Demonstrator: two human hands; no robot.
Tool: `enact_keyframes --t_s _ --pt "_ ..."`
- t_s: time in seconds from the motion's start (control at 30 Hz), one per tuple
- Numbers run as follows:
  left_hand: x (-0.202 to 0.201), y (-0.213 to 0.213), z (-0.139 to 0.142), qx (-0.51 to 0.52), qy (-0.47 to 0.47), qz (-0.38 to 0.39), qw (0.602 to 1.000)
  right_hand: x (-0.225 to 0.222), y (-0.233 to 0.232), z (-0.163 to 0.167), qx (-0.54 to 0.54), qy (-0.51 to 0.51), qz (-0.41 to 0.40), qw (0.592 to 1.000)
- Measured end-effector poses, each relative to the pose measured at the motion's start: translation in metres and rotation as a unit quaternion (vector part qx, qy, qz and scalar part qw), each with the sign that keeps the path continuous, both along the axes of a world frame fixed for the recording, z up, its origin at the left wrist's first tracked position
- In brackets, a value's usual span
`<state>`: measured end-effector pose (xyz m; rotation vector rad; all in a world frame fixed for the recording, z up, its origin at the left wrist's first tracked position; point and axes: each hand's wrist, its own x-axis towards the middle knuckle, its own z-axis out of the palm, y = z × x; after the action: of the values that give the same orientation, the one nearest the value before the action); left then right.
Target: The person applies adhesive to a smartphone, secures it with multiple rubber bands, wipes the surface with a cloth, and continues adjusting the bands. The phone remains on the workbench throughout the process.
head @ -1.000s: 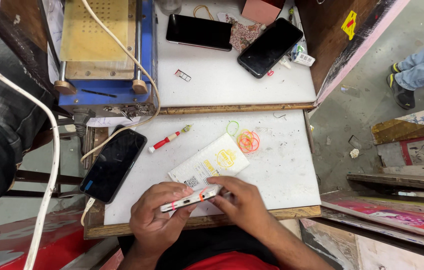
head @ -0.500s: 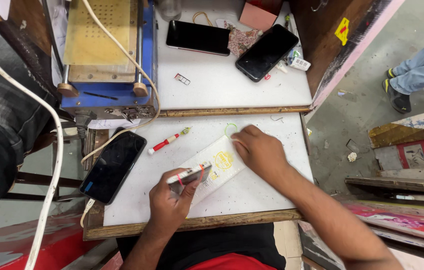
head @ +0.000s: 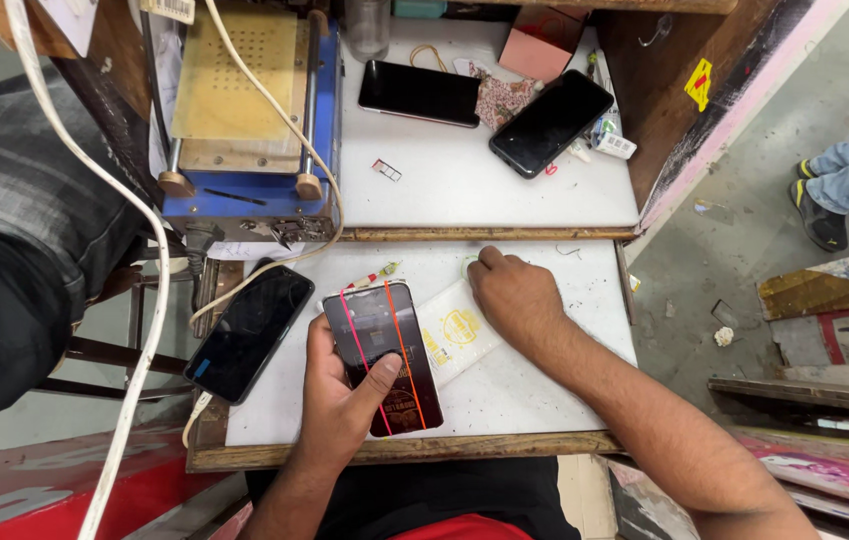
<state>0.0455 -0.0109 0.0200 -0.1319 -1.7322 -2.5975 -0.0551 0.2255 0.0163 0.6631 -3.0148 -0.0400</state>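
My left hand grips a dark phone flat above the white table, its face up and crossed by a pink and an orange line. A white packet with a yellow round mark lies just right of the phone. My right hand rests fingers-down on the table at the packet's far end, near the back edge, covering something small that I cannot make out. A red and white pen lies behind the phone, mostly hidden.
A second black phone lies at the table's left edge by a white cable. Behind stands a blue machine with a yellow plate. Two more phones lie on the rear shelf. Another person's leg is at left.
My left hand has turned the phone from edge-on to face up. My right hand left it and reached forward to the table's back edge.
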Motion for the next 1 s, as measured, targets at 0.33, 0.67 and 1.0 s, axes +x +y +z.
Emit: enact_keyframes --t_s 0.33,0.67,1.0 --pt "-0.006 -0.004 -0.018 0.123 -0.143 -0.067 0.980 0.033 0.037 -0.004 -0.592 -0.306 -0.179 0.724" --pt "-0.011 0.025 -0.027 0.148 -0.180 -0.177 0.956 0.080 0.010 -0.020 -0.616 -0.290 -0.159 0.715" --pt "-0.012 0.017 -0.028 0.169 -0.169 -0.296 0.925 0.091 0.011 -0.033 -0.829 -0.405 -0.115 0.368"
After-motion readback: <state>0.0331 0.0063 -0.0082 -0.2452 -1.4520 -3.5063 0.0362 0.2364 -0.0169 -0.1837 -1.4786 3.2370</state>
